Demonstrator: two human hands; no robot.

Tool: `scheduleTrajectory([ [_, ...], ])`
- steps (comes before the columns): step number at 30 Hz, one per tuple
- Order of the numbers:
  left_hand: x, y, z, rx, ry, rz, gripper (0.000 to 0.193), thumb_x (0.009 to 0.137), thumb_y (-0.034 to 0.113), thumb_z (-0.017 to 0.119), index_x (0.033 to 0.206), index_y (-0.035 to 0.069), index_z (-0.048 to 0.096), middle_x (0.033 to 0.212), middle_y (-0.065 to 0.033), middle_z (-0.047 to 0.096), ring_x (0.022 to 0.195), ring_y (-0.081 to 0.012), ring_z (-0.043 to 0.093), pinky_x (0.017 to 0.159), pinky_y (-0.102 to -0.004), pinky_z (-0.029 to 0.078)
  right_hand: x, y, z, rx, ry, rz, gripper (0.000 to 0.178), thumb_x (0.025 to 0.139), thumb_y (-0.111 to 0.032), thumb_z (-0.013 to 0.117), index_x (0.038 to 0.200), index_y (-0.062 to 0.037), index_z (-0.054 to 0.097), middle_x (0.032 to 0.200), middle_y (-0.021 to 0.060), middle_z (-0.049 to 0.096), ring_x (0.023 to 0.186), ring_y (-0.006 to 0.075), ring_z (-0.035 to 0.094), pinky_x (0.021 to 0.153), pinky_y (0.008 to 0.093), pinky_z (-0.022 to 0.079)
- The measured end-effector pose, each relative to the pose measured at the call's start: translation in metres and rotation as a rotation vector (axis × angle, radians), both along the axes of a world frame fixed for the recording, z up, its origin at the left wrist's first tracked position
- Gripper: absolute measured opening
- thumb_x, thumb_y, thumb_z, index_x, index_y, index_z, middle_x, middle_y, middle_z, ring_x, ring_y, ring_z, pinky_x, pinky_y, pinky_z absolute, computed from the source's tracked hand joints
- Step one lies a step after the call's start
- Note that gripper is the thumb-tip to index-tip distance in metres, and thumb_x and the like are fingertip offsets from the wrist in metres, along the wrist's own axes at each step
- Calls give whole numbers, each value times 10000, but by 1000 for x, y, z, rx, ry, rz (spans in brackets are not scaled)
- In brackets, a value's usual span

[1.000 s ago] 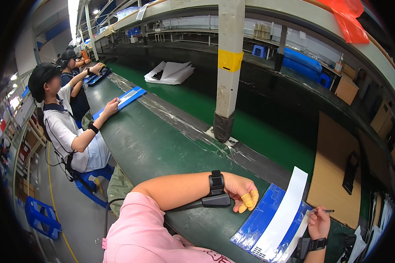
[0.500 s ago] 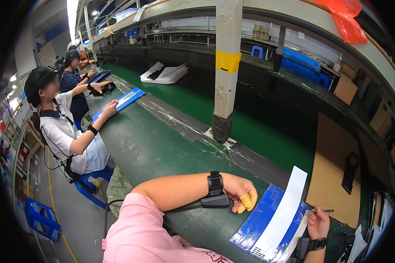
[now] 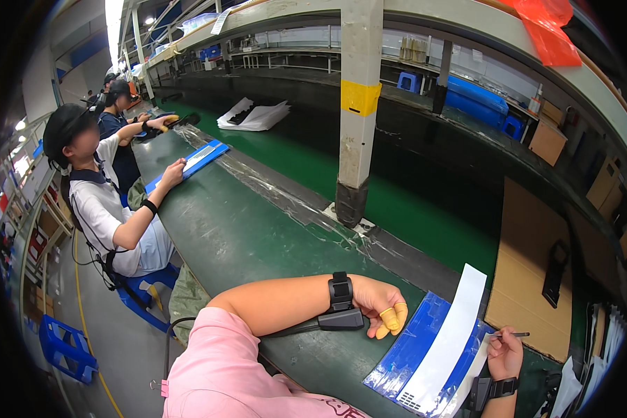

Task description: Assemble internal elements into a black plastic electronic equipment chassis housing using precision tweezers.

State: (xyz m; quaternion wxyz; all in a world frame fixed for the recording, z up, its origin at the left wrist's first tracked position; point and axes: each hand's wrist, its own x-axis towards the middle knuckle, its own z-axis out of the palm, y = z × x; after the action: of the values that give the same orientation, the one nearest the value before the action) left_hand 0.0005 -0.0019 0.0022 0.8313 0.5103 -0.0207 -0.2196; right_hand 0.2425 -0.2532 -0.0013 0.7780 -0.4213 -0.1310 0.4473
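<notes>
One blue board point(image 3: 409, 341) is being supported by the green surface point(image 3: 279, 237), toward the person's right. Two white strips are being carried there: one long, wide strip point(image 3: 450, 334) across the board and one narrower strip point(image 3: 472, 375) along its right side. One thin dark tool point(image 3: 518, 335) is being gripped in the fingers of the right hand point(image 3: 506, 354) (whether the narrower strip is being pinched too cannot be told). The left hand point(image 3: 380, 304) is being held just left of the board, fingers curled, with at least two yellow finger covers point(image 3: 391, 319) being worn; whether anything is being grasped there cannot be told. Two dark wristbands point(image 3: 341, 291) are being worn, one per arm. Farther right, one black object point(image 3: 556, 275) is being borne by a cardboard sheet point(image 3: 521, 279). Farther left, a second blue board point(image 3: 209, 157) is being held by a co-worker point(image 3: 94, 191).
</notes>
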Motion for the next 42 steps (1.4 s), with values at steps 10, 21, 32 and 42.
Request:
scheduleTrajectory([
  [10,-1,2,-2,11,-6,-23,180,738,82,600,824,-63,541,678,-132,581,587,-193,606,474,-290,511,0,-1,-1,11,-3,11,24,767,-46,510,787,-34,518,679,89,555,535,119,451,412,207,331],
  [21,0,1,3,44,6,-18,186,742,95,599,824,-61,539,656,-136,588,570,-190,604,475,-275,503,-1,-1,2,-3,11,-18,24,768,-47,511,786,-33,519,684,88,556,537,120,454,420,210,334],
  [32,0,1,1,17,-1,-25,184,746,88,592,830,-66,534,645,-146,593,556,-194,603,473,-275,503,-1,0,3,3,5,11,6,769,-40,504,765,-38,509,680,101,561,532,118,460,421,216,338],
  [42,-1,2,1,17,9,-19,177,746,78,588,834,-66,536,646,-147,592,561,-195,604,474,-278,505,-1,0,2,10,-7,11,6,764,-39,511,765,-32,511,681,114,568,525,122,458,421,215,340],
])
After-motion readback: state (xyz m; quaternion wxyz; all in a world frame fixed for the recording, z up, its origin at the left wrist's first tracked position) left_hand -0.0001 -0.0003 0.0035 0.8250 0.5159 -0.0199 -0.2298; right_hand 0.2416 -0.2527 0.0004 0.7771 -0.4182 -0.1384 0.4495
